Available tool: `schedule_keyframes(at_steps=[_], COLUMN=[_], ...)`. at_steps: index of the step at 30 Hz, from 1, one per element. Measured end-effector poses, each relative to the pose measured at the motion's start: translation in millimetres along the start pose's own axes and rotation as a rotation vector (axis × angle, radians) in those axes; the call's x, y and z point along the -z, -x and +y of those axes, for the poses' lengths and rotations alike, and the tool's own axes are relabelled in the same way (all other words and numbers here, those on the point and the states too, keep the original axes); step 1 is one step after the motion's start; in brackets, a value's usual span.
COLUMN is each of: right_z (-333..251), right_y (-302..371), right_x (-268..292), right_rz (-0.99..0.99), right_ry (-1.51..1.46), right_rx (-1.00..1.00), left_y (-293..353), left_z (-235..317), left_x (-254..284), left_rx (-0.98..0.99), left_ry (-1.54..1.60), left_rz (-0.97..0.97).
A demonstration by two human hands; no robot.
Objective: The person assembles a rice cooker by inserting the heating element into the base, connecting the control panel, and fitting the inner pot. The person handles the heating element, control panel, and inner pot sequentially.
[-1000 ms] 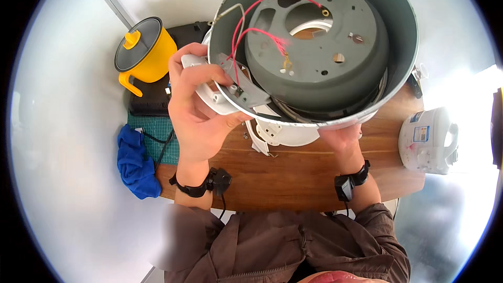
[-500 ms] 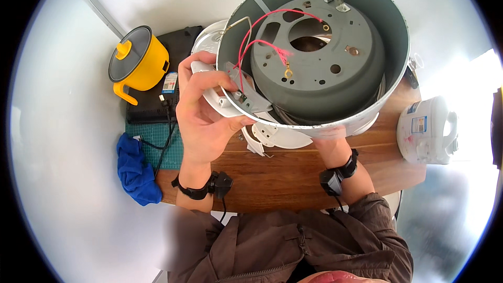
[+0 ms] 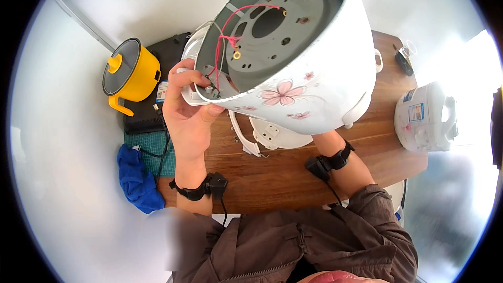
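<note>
A white rice cooker shell (image 3: 314, 94) with pink flowers is held tilted above the table, its grey inside facing up and left. My left hand (image 3: 186, 112) is closed on its left rim, fingers over the edge and thumb below, beside a white plastic fitting (image 3: 193, 97). Inside, red wires (image 3: 219, 47) with ring terminals run from near my fingers across the round grey metal base (image 3: 293, 26) with its holes. My right hand (image 3: 327, 142) reaches beneath the shell and supports it; its fingers are hidden behind the wall.
White plastic parts (image 3: 280, 135) lie on the wooden table (image 3: 262, 186) below the shell. To the left are a yellow pot (image 3: 141, 73), a blue cloth (image 3: 137, 178) and a green cutting mat (image 3: 146, 144). At the right edge stands a white container (image 3: 422, 120) with a handle.
The shell has tipped over to the left and moved up, so its flowered outer wall now shows. Both hands have shifted slightly left with it.
</note>
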State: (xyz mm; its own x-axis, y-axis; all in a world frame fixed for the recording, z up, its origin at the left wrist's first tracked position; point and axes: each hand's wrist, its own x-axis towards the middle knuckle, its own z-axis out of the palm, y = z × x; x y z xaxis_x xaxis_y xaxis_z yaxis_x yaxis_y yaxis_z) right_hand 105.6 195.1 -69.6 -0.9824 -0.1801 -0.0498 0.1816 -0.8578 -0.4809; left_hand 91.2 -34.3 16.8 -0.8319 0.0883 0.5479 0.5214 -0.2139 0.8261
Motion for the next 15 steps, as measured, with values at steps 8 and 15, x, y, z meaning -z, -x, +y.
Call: schedule_keyframes(at_steps=[8, 15], right_z=[-31, -75], right_y=[9, 60], right_x=[-1, -1], right_rz=[0.068, -0.153], right_ry=[1.352, 2.017], right_rx=[1.032, 1.387], left_y=[-2, -3], left_z=[-8, -9], left_x=[1, 5], left_rx=[0.101, 0.168], left_ry=[0.134, 0.227], left_rz=[0.038, 0.104])
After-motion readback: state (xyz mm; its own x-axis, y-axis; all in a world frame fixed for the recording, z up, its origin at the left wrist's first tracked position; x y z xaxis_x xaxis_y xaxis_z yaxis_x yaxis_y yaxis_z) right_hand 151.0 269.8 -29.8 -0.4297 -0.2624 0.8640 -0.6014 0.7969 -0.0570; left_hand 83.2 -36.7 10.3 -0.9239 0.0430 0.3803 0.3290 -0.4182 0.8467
